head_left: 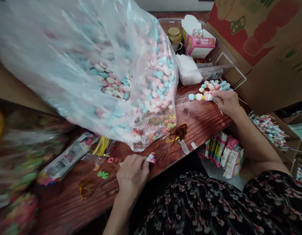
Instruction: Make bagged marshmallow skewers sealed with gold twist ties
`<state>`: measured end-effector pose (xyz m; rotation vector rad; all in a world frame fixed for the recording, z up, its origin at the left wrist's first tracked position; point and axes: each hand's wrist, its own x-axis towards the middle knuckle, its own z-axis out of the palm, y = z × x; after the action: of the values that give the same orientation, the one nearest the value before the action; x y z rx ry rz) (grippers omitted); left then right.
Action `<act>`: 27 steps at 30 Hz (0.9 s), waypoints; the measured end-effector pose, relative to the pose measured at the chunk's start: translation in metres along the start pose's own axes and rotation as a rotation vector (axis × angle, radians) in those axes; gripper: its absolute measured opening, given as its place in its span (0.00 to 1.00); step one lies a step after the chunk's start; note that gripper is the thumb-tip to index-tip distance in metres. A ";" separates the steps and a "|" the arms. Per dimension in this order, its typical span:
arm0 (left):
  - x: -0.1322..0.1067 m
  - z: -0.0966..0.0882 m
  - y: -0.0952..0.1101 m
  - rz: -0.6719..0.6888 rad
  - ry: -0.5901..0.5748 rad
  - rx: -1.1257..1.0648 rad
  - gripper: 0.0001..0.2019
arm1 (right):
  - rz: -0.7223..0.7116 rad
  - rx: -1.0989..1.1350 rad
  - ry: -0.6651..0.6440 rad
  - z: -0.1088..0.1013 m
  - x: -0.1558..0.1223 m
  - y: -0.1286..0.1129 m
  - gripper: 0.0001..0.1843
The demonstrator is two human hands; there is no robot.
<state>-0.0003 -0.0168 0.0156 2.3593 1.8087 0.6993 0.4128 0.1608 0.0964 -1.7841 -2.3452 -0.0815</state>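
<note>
My left hand [133,171] rests near the table's front edge, its fingers closed. A small white-and-pink printed wrapper [151,158] sticks out past its thumb, and the rest is hidden under the hand. Farther right, my right hand [226,100] pinches a stick strung with pastel candies [202,97]. More candy sticks [214,85] lie just behind those fingers. Between and beyond the hands bulges a big clear plastic bag [151,58] full of pink, white and blue candies. Beside the left hand lie green candy rings [103,175] and a pink ring [110,160].
A clear tray [205,70] at the back holds a pink box [200,45] and a gold-lidded jar [174,34]. Tall cardboard boxes [268,75] border the right. Golden ties [179,133], yellow ties [102,147] and a flat printed packet [67,158] lie on the wooden table [197,120].
</note>
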 end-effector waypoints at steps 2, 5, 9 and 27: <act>0.006 0.002 0.003 -0.075 -0.032 -0.013 0.09 | 0.051 0.352 0.098 0.008 -0.035 -0.022 0.12; 0.012 0.003 0.009 -0.140 -0.125 -0.013 0.09 | 0.191 0.803 0.105 0.027 -0.083 -0.061 0.09; 0.008 -0.003 0.014 -0.080 -0.206 0.050 0.08 | 0.352 1.124 0.064 0.050 -0.125 -0.100 0.08; 0.010 -0.026 0.046 -0.102 -0.248 -0.575 0.06 | 0.216 1.595 -0.229 0.057 -0.096 -0.235 0.12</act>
<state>0.0325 -0.0263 0.0578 1.8683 1.3793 0.7493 0.2052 0.0148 0.0397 -1.0654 -1.2941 1.5462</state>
